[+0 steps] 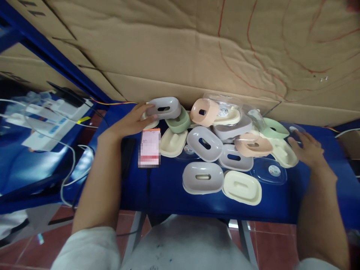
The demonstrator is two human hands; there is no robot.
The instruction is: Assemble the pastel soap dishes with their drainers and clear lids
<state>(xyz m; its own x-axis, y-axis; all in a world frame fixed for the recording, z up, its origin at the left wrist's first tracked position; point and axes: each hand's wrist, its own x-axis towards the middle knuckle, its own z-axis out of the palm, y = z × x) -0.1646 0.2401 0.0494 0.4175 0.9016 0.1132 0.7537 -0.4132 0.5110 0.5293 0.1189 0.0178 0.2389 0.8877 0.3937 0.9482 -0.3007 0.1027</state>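
Note:
My left hand (136, 119) lies against the left end of a grey oval soap dish (176, 110), its fingers stretched out and apart. That dish sits tilted on a green soap dish (180, 123). At the right end of the pile, my right hand (308, 148) is open beside a cream tray (284, 153) and a clear lid (294, 129). Between the hands lie several more parts, among them a peach soap dish (204, 112), a grey one (204, 144) and another green one (274, 129). Nearer me are a grey soap dish (203, 178) and a cream tray (242, 187).
A phone-like rectangle with a blurred screen (149, 148) lies left on the blue table (168, 198). Behind stands a cardboard wall (157, 48). White power strips (56, 123) and cables fill the left side. A clear lid (268, 171) lies front right.

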